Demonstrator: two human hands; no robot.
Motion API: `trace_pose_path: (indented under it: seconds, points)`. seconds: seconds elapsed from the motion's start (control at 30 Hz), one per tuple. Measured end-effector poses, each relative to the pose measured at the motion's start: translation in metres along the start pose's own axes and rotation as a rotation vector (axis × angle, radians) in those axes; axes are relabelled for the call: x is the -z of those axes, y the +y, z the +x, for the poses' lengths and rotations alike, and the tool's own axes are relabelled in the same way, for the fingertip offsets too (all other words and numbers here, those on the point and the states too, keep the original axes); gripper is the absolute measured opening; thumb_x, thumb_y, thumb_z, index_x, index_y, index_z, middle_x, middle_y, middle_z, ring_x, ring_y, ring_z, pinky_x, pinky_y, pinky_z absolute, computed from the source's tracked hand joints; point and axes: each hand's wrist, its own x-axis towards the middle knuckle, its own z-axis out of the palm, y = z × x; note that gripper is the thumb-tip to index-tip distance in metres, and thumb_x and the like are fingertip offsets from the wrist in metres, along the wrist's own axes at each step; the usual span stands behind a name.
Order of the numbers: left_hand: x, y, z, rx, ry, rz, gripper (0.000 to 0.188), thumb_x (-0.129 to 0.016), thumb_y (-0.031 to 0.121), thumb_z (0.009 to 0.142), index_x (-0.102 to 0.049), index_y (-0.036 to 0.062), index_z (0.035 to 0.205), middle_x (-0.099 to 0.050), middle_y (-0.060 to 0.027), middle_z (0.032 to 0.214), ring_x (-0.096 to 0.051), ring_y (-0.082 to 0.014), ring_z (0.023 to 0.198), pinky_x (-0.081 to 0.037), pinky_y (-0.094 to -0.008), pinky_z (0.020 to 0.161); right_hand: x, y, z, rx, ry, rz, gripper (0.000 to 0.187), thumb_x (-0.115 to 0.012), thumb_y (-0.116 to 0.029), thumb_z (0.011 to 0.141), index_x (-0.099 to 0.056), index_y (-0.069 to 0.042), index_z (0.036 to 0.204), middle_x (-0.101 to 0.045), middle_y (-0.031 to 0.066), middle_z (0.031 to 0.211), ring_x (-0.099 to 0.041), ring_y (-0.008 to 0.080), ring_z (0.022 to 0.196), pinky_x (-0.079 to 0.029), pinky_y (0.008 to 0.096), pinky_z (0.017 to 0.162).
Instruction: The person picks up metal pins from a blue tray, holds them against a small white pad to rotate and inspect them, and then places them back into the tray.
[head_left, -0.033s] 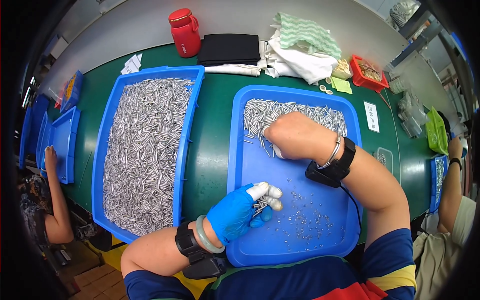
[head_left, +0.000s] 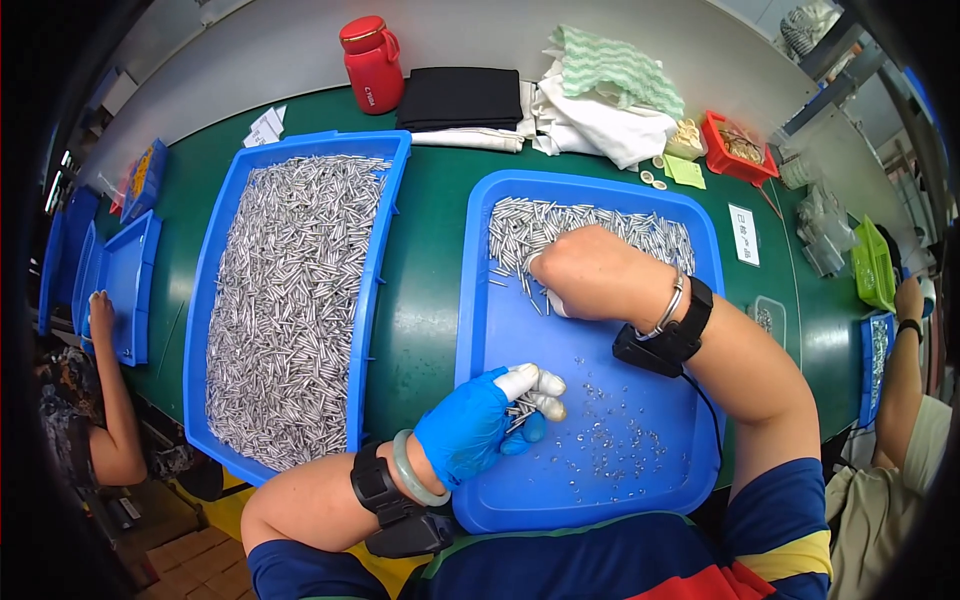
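My left hand (head_left: 480, 420), in a blue glove with white-wrapped fingertips, is curled around a bunch of small silvery metal pins (head_left: 519, 411). It hangs over the near left part of a blue tray (head_left: 520, 345). My right hand (head_left: 592, 270) is closed and reaches down at the near edge of a heap of the same pins (head_left: 650, 232) along the tray's far side. White coverings show on its fingertips, but the back of the hand hides what they grip. Tiny shiny bits (head_left: 615, 440) lie scattered over the tray's near floor.
Left of my tray stands a larger blue bin (head_left: 365, 330) full of pins. Behind are a red flask (head_left: 372, 75), folded black cloth (head_left: 457, 98), white cloths (head_left: 590, 120) and a red basket (head_left: 738, 150). Co-workers' arms show at far left (head_left: 115, 400) and far right (head_left: 905, 370).
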Motion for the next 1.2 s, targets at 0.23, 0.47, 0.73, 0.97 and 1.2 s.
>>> trace_pose_path:
  seconds: [0.23, 0.47, 0.73, 0.97, 1.2]
  points:
    - [-0.001, 0.001, -0.001, -0.005, 0.012, 0.017, 0.034, -0.037, 0.03, 0.092, -0.054, 0.0021, 0.101, -0.059, -0.0073, 0.085, -0.047, -0.0093, 0.06, -0.036, -0.0213, 0.051, 0.001, 0.002, 0.001, -0.006, 0.01, 0.079, 0.011, -0.06, -0.009, 0.06, -0.055, -0.002, 0.066, -0.057, 0.0151, 0.06, -0.058, 0.0305, 0.059, -0.046, 0.04, 0.055]
    - [-0.002, 0.002, 0.001, 0.034, 0.029, -0.011, 0.035, -0.035, 0.03, 0.092, -0.055, 0.0032, 0.102, -0.059, -0.0073, 0.087, -0.047, -0.0099, 0.063, -0.038, -0.0216, 0.054, 0.018, 0.009, -0.017, -0.174, 0.003, 0.811, 0.014, -0.065, -0.006, 0.064, -0.058, -0.002, 0.075, -0.056, 0.0036, 0.057, -0.053, 0.0101, 0.053, -0.043, 0.0249, 0.051]
    - [-0.001, 0.005, 0.0, 0.044, 0.02, -0.132, 0.038, -0.032, 0.033, 0.093, -0.053, 0.0047, 0.107, -0.059, -0.006, 0.091, -0.053, -0.0106, 0.069, -0.042, -0.0219, 0.062, 0.037, -0.027, -0.032, -0.104, -0.13, 1.151, 0.016, -0.066, -0.006, 0.067, -0.061, -0.003, 0.082, -0.058, 0.0028, 0.06, -0.053, 0.0075, 0.055, -0.042, 0.0213, 0.051]
    - [0.002, 0.001, 0.002, 0.025, -0.031, -0.118, 0.042, -0.031, 0.034, 0.094, -0.05, 0.0008, 0.111, -0.059, -0.0104, 0.097, -0.057, -0.0157, 0.079, -0.045, -0.0255, 0.07, 0.002, 0.001, -0.036, -0.142, 0.101, 0.264, 0.014, -0.062, -0.014, 0.068, -0.062, -0.006, 0.08, -0.057, 0.0101, 0.06, -0.056, 0.0254, 0.055, -0.045, 0.0353, 0.052]
    - [0.004, 0.001, 0.005, -0.021, -0.15, -0.319, 0.047, -0.032, 0.033, 0.093, -0.043, -0.0075, 0.116, -0.054, -0.0209, 0.109, -0.056, -0.0301, 0.099, -0.045, -0.0355, 0.085, -0.005, -0.002, -0.028, -0.113, 0.041, 0.148, 0.01, -0.061, -0.014, 0.068, -0.061, -0.007, 0.075, -0.057, 0.008, 0.059, -0.055, 0.0255, 0.053, -0.045, 0.0362, 0.052]
